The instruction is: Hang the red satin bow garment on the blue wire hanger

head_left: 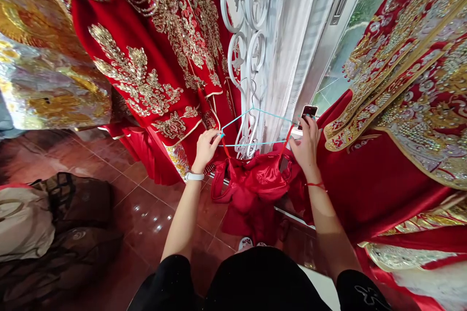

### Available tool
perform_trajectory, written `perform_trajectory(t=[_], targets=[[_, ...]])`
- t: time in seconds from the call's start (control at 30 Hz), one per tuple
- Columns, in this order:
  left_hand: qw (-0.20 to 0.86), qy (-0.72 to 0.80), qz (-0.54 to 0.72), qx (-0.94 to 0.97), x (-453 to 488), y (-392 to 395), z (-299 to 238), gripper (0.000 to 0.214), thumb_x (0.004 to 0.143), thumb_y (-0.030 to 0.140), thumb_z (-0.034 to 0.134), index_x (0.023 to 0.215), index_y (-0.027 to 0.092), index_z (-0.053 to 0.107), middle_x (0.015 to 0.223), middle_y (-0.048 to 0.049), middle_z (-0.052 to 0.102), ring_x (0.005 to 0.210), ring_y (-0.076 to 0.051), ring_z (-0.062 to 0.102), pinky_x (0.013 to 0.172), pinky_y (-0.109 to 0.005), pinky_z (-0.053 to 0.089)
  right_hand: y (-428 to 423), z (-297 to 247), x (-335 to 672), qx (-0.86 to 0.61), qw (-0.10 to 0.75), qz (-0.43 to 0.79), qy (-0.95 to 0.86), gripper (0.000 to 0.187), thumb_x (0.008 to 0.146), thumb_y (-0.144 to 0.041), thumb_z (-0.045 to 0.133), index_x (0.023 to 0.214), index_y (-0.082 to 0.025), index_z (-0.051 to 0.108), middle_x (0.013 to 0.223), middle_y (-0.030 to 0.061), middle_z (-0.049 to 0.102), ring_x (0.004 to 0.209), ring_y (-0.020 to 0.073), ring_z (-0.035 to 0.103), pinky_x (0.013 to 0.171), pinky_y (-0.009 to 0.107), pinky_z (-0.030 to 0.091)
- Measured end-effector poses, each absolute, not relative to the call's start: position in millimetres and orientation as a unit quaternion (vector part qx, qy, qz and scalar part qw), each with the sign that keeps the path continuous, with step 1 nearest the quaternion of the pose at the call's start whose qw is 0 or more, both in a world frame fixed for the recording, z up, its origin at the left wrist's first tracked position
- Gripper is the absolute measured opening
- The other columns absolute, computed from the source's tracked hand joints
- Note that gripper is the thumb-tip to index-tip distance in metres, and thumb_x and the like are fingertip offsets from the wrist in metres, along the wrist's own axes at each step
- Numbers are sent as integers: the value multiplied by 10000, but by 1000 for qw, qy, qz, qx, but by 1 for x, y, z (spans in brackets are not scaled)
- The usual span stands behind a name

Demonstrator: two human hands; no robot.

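Observation:
A light blue clothes hanger [251, 144] stands out in front of me, with a red satin dress [268, 180] hanging from its two ends by thin straps. My left hand [207, 149] pinches the hanger's left corner, where one dress strap [225, 145] goes over it. At the other corner, my right hand [306, 145] has thumb and fingers closed around the strap and hanger end. Just behind the right fingertips shows a dark phone [309, 111]; whether those fingers touch it I cannot tell. The hanger's hook lies against the white scrollwork.
A white scrollwork metal frame [255, 51] rises beyond the hanger. Red gowns with gold embroidery [146, 77] hang at left, and a beaded red and gold gown [412, 107] at right. Dark bags [82, 199] sit on the red tiled floor [146, 214]. A glass door [341, 65] is at the back.

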State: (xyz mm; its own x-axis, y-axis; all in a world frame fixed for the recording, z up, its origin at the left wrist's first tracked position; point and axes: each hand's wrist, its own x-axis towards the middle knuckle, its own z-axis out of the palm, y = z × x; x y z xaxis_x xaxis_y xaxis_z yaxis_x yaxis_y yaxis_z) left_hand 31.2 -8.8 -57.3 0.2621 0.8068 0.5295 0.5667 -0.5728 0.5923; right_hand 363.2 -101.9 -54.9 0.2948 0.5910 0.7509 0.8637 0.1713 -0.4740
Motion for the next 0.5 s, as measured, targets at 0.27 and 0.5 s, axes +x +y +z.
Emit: perform_trajectory(t=[0.27,0.5], targets=[[107,542,503,665,38,-52,-113,673,966,447,499,1534,142,305,1595,-238,286,1520,-348,236,1226,-528,212,-120,-117,321,-628,603,-62,-488,311,800,-201,495,1075,-215,639,1177,131,616,1160,285,576,1043,490,457],[313,395,320,802,-6,-114,-164,330,947,466,525,1132,218,640,1308,-148,635,1357,-307,507,1184,-519,349,-106,-134,313,-572,625,208,-488,214,797,-326,560,945,-207,659,943,80,717,890,213,668,826,355,536]])
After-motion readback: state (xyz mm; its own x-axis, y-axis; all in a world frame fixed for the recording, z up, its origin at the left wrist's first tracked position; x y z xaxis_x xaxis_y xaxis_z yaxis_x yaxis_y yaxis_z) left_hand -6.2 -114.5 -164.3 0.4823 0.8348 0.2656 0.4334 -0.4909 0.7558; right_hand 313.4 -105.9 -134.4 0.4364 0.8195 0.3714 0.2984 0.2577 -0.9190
